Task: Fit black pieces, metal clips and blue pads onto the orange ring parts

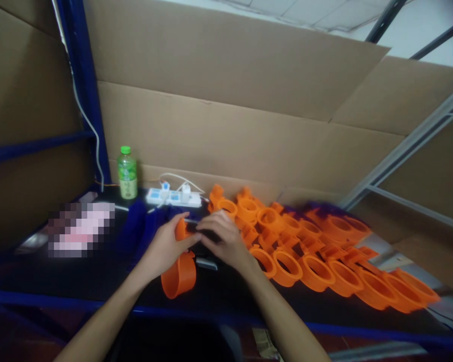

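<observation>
My left hand (166, 247) is closed round the upper end of an orange plastic ring part (178, 276). The ring hangs below that hand, above the dark tabletop. My right hand (223, 237) has curled fingers that meet the left fingertips. A small dark piece (196, 227) shows between the two hands; its kind is too blurred to make out. Beneath the right fingers lies a pale, flat metal-looking object (207, 263). To the right, several similar orange ring parts (317, 271) lie in rows.
A drink bottle with a green cap (127, 173) stands at the back left, beside a white power strip (173, 197) with plugs and cables. Dark blue material (134, 229) lies left of my hands. Cardboard panels (219, 130) line the back. A blue edge (151, 312) borders the black tabletop (98, 276).
</observation>
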A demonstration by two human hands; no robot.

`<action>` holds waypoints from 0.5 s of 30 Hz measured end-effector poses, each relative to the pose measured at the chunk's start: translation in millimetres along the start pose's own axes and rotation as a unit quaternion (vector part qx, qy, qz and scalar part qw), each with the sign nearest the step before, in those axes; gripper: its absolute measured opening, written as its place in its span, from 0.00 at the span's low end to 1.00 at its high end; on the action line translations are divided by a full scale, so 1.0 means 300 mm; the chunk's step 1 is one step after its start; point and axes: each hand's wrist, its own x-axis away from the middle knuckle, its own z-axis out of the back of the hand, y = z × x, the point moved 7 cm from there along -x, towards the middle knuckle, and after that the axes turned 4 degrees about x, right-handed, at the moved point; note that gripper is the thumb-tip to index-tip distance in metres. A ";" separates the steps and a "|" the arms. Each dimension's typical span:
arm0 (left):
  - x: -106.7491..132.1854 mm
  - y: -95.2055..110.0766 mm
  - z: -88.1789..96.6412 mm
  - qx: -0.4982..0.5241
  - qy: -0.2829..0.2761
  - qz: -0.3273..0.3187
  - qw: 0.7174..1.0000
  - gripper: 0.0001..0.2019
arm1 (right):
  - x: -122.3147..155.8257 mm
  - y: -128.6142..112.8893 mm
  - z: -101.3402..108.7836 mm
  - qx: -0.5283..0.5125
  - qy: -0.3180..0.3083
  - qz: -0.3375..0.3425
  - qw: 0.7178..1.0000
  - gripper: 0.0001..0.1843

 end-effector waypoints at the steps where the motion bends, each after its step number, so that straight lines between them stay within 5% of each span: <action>1: 0.000 -0.004 -0.003 -0.004 -0.006 0.004 1.000 0.36 | 0.001 -0.004 -0.002 0.000 0.002 0.002 1.000 0.09; 15: 0.006 -0.031 -0.028 0.049 -0.041 0.036 0.997 0.38 | 0.016 -0.025 -0.016 -0.024 0.033 -0.007 0.999 0.12</action>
